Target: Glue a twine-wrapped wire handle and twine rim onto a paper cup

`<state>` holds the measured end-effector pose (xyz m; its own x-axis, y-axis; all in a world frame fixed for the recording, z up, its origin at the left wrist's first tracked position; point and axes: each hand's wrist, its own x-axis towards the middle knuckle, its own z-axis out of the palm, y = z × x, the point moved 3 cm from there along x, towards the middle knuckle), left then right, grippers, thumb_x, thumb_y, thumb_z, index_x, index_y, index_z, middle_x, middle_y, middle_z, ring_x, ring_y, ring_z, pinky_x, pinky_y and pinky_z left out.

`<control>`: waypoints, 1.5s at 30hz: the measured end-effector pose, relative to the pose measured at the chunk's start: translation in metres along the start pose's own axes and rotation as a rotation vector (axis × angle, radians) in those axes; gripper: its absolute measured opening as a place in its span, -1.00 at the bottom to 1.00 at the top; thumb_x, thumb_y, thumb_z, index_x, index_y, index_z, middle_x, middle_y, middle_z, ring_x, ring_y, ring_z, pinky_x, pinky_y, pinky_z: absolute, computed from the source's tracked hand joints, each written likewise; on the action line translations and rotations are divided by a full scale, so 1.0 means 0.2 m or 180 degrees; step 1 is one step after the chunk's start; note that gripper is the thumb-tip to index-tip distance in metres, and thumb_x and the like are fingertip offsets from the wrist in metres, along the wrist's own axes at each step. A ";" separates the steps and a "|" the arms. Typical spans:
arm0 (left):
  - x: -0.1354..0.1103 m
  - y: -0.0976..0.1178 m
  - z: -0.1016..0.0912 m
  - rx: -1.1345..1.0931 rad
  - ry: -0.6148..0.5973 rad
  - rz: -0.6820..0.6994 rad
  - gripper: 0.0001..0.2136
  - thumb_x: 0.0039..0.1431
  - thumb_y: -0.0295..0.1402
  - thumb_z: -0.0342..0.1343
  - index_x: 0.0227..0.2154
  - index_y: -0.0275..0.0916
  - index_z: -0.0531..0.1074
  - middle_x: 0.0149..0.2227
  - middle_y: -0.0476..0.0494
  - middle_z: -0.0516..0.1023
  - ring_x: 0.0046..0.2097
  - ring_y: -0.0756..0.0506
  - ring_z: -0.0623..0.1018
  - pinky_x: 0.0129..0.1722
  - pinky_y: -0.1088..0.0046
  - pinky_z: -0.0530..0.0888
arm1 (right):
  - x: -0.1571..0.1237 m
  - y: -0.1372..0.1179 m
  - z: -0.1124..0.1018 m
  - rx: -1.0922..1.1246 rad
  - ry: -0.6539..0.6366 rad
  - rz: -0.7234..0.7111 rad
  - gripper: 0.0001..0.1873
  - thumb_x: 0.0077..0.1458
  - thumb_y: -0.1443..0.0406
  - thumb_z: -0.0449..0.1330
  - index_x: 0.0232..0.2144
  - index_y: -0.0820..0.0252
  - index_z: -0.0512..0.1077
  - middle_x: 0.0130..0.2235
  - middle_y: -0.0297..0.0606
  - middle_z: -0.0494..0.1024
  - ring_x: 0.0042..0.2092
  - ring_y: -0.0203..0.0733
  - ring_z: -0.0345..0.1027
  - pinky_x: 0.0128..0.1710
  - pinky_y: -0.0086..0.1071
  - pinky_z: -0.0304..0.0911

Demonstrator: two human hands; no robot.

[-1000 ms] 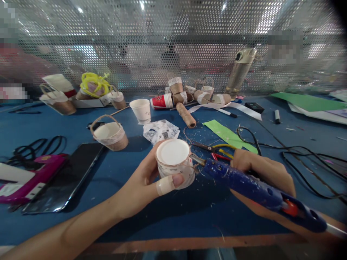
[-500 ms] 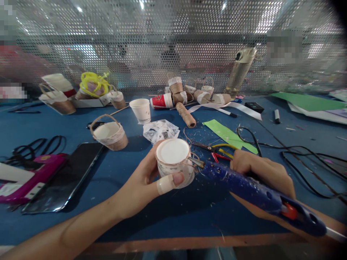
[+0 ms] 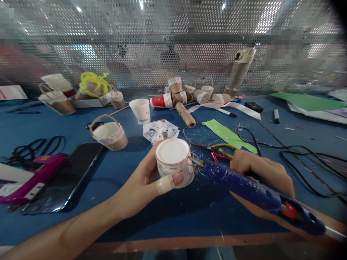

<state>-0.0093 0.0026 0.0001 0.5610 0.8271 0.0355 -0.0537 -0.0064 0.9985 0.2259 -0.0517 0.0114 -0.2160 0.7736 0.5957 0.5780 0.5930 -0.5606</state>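
My left hand (image 3: 151, 177), with a bandage on its thumb, grips a white paper cup (image 3: 173, 151) turned bottom up, thin twine running round its upper edge. In my right hand (image 3: 261, 173) is a blue hot glue gun (image 3: 244, 186), its metal nozzle touching or very close to the cup's right edge, where loose twine sticks out. Just beyond the cup lies crumpled clear plastic (image 3: 160, 130). A spool of brown twine (image 3: 185, 115) is farther back, and scissors (image 3: 210, 147) with yellow and red handles lie behind the glue gun.
Left stand a small twine-wrapped basket (image 3: 111, 136), a phone (image 3: 65, 177) and a magenta tool (image 3: 35, 177). A white cup (image 3: 140, 110), more small baskets (image 3: 202, 96) and a bottle (image 3: 240, 72) stand along the mesh screen. A black cable (image 3: 298, 184) loops at right near green paper (image 3: 227, 135).
Both hands, the cup and the glue gun stay almost exactly where they were. At the far left edge, a pale card-like thing now shows beyond the table's back.
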 end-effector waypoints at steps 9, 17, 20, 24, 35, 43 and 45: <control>0.01 0.00 0.00 -0.0016 -0.0026 0.0058 -0.54 0.13 -0.31 0.29 0.10 -0.11 0.37 0.01 -0.14 0.54 0.03 -0.23 0.49 0.04 0.31 0.42 | 0.00 0.00 0.01 0.0073 0.0070 0.0007 -0.68 0.09 0.53 0.19 -0.53 0.11 0.19 -0.52 -0.44 0.28 -0.50 -0.33 0.17 -0.52 -0.38 -0.01; 0.00 -0.01 0.00 0.0005 -0.0028 0.0059 -0.55 0.17 -0.33 0.26 0.12 -0.11 0.35 0.03 -0.14 0.54 0.05 -0.22 0.49 0.06 0.34 0.41 | -0.02 -0.01 -0.01 -0.0003 0.0007 -0.0159 -0.66 0.05 0.57 0.22 -0.48 0.11 0.17 -0.49 -0.44 0.27 -0.48 -0.35 0.20 -0.50 -0.39 0.02; 0.00 -0.01 0.00 0.0124 -0.0053 0.0095 -0.57 0.18 -0.34 0.27 0.11 -0.10 0.35 0.02 -0.12 0.53 0.05 -0.20 0.49 0.06 0.35 0.41 | -0.01 -0.01 -0.01 0.0009 0.0004 -0.0286 -0.66 0.04 0.56 0.23 -0.47 0.11 0.18 -0.49 -0.44 0.28 -0.48 -0.34 0.22 -0.50 -0.39 0.03; 0.00 -0.01 0.00 0.0085 -0.0078 0.0085 -0.56 0.18 -0.32 0.27 0.11 -0.11 0.34 0.02 -0.11 0.52 0.05 -0.19 0.49 0.07 0.34 0.42 | -0.01 0.00 -0.01 -0.0011 -0.0043 -0.0227 -0.66 0.03 0.56 0.24 -0.48 0.11 0.18 -0.49 -0.43 0.28 -0.48 -0.34 0.20 -0.51 -0.39 0.04; 0.01 0.00 0.00 0.0167 -0.0107 0.0151 -0.57 0.18 -0.30 0.27 0.09 -0.08 0.35 0.01 -0.09 0.52 0.02 -0.16 0.49 0.07 0.35 0.43 | 0.00 0.00 0.00 -0.0057 0.0014 -0.0391 -0.67 0.06 0.56 0.21 -0.49 0.11 0.19 -0.50 -0.45 0.24 -0.50 -0.35 0.17 -0.53 -0.39 0.01; 0.00 -0.01 0.00 -0.0089 -0.0152 0.0145 -0.52 0.18 -0.29 0.26 0.14 -0.05 0.29 0.04 -0.10 0.51 0.05 -0.16 0.50 0.06 0.37 0.45 | 0.00 0.00 -0.01 -0.0001 0.0043 -0.0091 -0.69 0.05 0.52 0.23 -0.49 0.12 0.19 -0.49 -0.42 0.28 -0.48 -0.34 0.16 -0.50 -0.38 -0.01; 0.01 -0.01 0.00 -0.0200 -0.0165 0.0190 -0.53 0.19 -0.30 0.25 0.14 -0.03 0.27 0.03 -0.10 0.51 0.03 -0.15 0.52 0.02 0.39 0.47 | 0.00 0.00 -0.01 0.0051 0.0072 -0.0070 -0.69 0.05 0.53 0.23 -0.50 0.13 0.19 -0.50 -0.42 0.28 -0.48 -0.34 0.15 -0.49 -0.38 -0.01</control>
<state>-0.0090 0.0039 -0.0017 0.5973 0.7960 0.0984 -0.1390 -0.0181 0.9901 0.2273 -0.0530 0.0131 -0.2106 0.7551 0.6208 0.5605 0.6136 -0.5561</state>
